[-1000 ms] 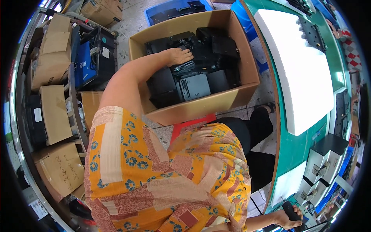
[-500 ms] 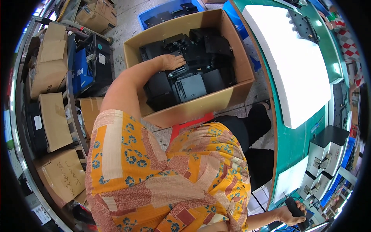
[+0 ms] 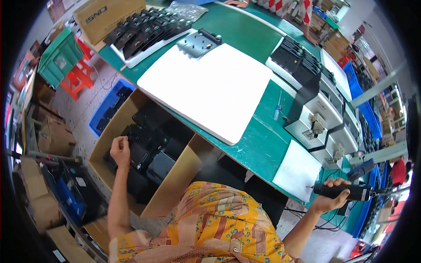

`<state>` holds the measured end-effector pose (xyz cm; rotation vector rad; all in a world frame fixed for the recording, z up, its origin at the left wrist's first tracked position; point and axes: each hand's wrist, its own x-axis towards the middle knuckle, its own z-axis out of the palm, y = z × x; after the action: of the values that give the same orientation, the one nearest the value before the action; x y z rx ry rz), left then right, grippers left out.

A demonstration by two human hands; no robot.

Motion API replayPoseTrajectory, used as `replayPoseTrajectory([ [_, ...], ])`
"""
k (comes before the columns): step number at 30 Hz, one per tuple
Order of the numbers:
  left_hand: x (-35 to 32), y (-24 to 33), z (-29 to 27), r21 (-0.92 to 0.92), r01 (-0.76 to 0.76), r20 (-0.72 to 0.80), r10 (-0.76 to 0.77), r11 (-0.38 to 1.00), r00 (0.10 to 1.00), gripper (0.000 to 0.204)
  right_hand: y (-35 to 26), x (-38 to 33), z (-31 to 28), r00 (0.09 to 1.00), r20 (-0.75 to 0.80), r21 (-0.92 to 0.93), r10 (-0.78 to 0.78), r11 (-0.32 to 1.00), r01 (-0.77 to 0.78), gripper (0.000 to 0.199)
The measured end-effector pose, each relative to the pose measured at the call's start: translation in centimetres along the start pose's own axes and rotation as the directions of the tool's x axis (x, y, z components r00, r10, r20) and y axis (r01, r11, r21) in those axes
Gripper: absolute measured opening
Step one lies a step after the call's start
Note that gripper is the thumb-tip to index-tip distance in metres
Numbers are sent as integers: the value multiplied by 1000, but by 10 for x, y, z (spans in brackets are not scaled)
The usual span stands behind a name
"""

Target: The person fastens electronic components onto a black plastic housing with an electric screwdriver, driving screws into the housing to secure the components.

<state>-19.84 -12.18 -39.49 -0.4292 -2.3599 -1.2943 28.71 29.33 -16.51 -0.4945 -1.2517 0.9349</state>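
Note:
My left hand [image 3: 120,151] is above the left side of an open cardboard box [image 3: 169,186], its fingers curled together. Whatever it may hold is too small or hidden to make out. Black plastic parts [image 3: 139,153] fill the box, a grey flat-faced one [image 3: 160,167] among them. Over at the right, beside the bench edge, my right hand [image 3: 330,200] is wrapped round a black electric screwdriver [image 3: 346,191]. Its thin bit points left, and a cord leaves its right end.
The green bench [image 3: 258,131] bears a white foam board [image 3: 206,87] with a black part [image 3: 199,43], a small screwdriver [image 3: 278,111], grey-white fixtures [image 3: 313,116] and trays of black parts [image 3: 147,33]. A blue bin [image 3: 94,120] stands behind the box. Another person's hand [image 3: 237,3] rests on the far bench.
The view has swung right toward the bench. My left hand, lying flat on the parts before, is now raised with curled fingers. My right hand has come further into view with the electric screwdriver.

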Motion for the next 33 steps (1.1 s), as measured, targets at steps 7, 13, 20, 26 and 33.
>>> replayPoseTrajectory([
  [7, 72, 246, 21, -306, -400, -65, 400, 864, 914, 10, 2, -1, -6, 1000, -19, 38, 20, 999, -19, 48],
  [13, 189, 296, 131, -26, -587, 297, 567, 809, 768, 73, 4, -3, -7, 1000, -17, 50, 5, 999, -4, 52],
  [20, 231, 344, 181, 311, -534, 690, 200, 786, 695, 112, 1, -8, -10, 1000, 22, 45, -19, 999, 18, 54],
  [26, 246, 349, 189, 402, -495, 770, 8, 771, 638, 126, 1, -7, -11, 999, 29, 46, 34, 998, -35, 61],
  [33, 248, 341, 204, 453, -458, 705, 7, 765, 709, 131, -3, -8, -13, 997, 46, 90, 59, 994, -63, 63],
])
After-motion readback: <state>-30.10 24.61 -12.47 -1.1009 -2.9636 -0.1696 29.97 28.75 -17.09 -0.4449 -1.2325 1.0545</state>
